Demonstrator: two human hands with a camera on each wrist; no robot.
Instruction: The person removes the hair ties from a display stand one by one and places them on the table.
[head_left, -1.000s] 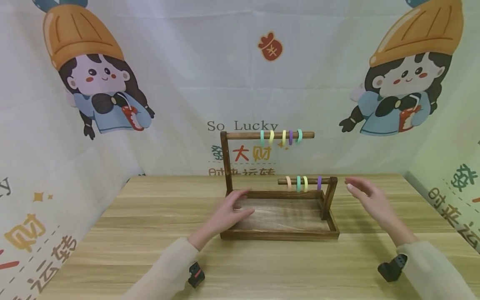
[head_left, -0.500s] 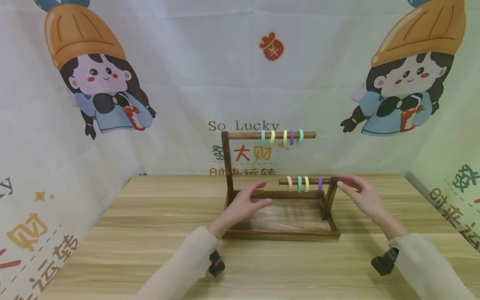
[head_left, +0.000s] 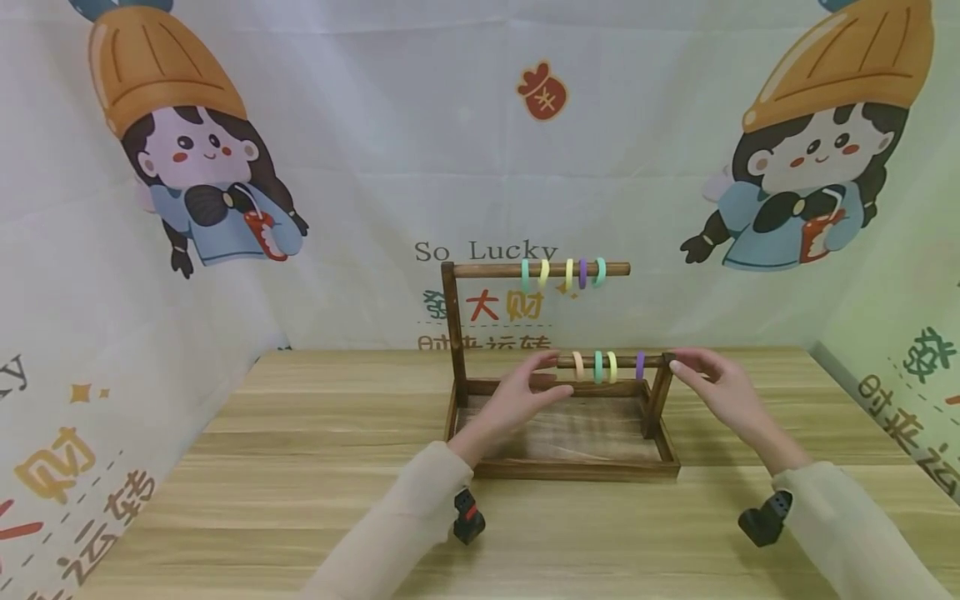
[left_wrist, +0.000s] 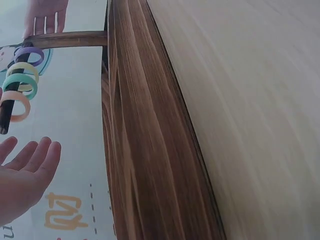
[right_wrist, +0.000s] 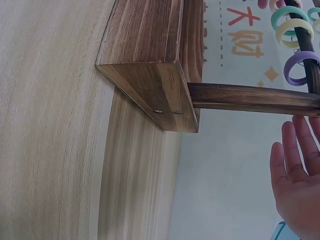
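Note:
A dark wooden rack [head_left: 577, 471] with a tray base stands on the table. From its short right post [head_left: 657, 400] a lower rod [head_left: 626, 362] runs left, carrying a peach ring [head_left: 578, 367], a mint ring [head_left: 598, 367], a yellow ring [head_left: 612, 367] and a purple ring [head_left: 641, 367]. My left hand [head_left: 521, 396] is nearest the rod's free left end, its fingers extended and thumb apart; the left wrist view shows a gap to the rod tip. At the top of the short post, my right hand [head_left: 718, 387] touches the wood with nearly straight fingertips.
Above, a longer upper rod [head_left: 487, 271] on the tall left post [head_left: 454, 333] bears several mint, yellow and purple rings. The wooden table [head_left: 300, 467] extends around the rack. A printed cloth [head_left: 375, 125] hangs behind.
My left hand has moved right and up, from over the tray's left side to the lower rod's free end. My right hand has come left to the short post's top.

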